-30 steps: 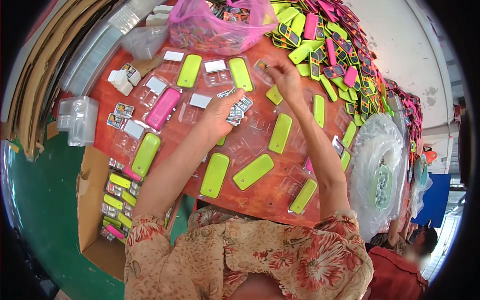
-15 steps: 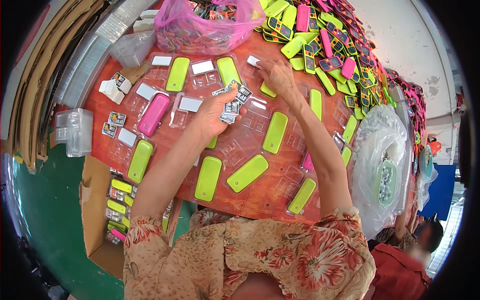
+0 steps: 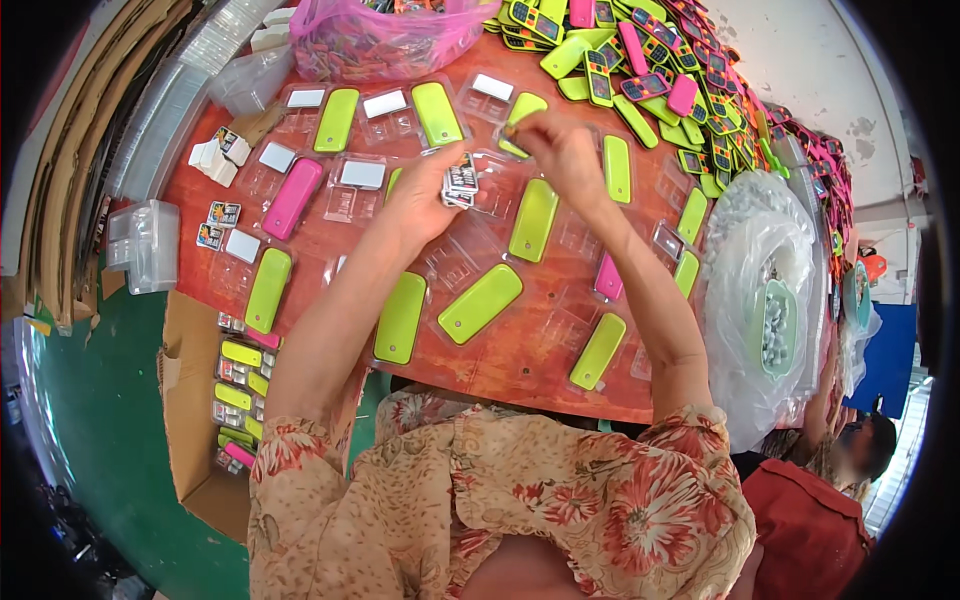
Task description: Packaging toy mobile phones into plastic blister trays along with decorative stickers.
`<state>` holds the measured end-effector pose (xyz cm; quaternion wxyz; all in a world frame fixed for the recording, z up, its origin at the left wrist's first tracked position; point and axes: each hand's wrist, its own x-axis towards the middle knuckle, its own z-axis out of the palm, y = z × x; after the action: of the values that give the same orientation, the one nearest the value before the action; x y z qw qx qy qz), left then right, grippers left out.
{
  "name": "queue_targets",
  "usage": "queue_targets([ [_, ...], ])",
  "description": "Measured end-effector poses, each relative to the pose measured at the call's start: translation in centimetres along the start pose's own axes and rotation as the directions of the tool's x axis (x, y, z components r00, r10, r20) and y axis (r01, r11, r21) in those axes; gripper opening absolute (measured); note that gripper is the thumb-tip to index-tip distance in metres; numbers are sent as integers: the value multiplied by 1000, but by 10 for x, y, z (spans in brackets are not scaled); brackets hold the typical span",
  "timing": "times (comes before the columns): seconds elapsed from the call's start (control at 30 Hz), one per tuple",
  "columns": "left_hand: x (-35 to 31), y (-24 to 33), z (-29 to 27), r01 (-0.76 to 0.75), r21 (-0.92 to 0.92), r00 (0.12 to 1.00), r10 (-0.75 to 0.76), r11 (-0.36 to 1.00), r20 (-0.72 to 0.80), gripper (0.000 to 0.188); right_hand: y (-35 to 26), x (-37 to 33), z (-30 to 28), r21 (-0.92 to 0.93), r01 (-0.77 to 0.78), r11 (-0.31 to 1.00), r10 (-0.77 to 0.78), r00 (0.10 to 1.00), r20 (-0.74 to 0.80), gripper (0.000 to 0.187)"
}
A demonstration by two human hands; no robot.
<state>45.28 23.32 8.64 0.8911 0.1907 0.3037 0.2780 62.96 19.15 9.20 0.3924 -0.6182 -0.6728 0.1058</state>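
Observation:
My left hand point(image 3: 425, 205) is closed around a small stack of black-and-white printed cards point(image 3: 461, 180), held above the middle of the table. To its right, my right hand point(image 3: 562, 158) has its fingertips pinched together over a lime-green toy phone point(image 3: 522, 118) in a clear tray. Whatever is in that pinch is too small and blurred to name. Just beyond lies a clear plastic tray with a white card point(image 3: 492, 87) in it. Around both hands lie more clear trays holding lime phones point(image 3: 534, 220) or a pink phone point(image 3: 293, 199), several with white cards.
A pink bag point(image 3: 385, 45) of small packets stands at the far side. Loose toy phones point(image 3: 645, 70) are heaped far right. A green basket point(image 3: 777, 325) sits in clear plastic at right. An open carton point(image 3: 185, 400) with packed trays stands lower left. Another person point(image 3: 810, 510) is at lower right.
My right hand has drawn back from the white card in the far tray, its fingertips now pinched nearer me. The cards in my left hand are less fanned out. The whole view has shifted slightly.

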Motion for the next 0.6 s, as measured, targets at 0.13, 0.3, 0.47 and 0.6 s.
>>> queue_targets([
  [0.13,-18,4,-15,10,8,995,-11,1000,100,23,-8,-25,19,-352,157,923,-170,985,-6,6],
  [0.3,-35,-5,-16,0,60,998,-4,998,65,22,-10,-37,31,-496,269,826,-211,963,170,8],
  [0.47,-30,-21,-13,22,77,999,-25,997,31,20,-22,-41,28,163,-16,987,31,995,-90,10],
  [0.6,-11,-35,-1,-22,69,1000,21,997,10,19,-28,-40,17,589,-571,571,391,821,416,15],
])
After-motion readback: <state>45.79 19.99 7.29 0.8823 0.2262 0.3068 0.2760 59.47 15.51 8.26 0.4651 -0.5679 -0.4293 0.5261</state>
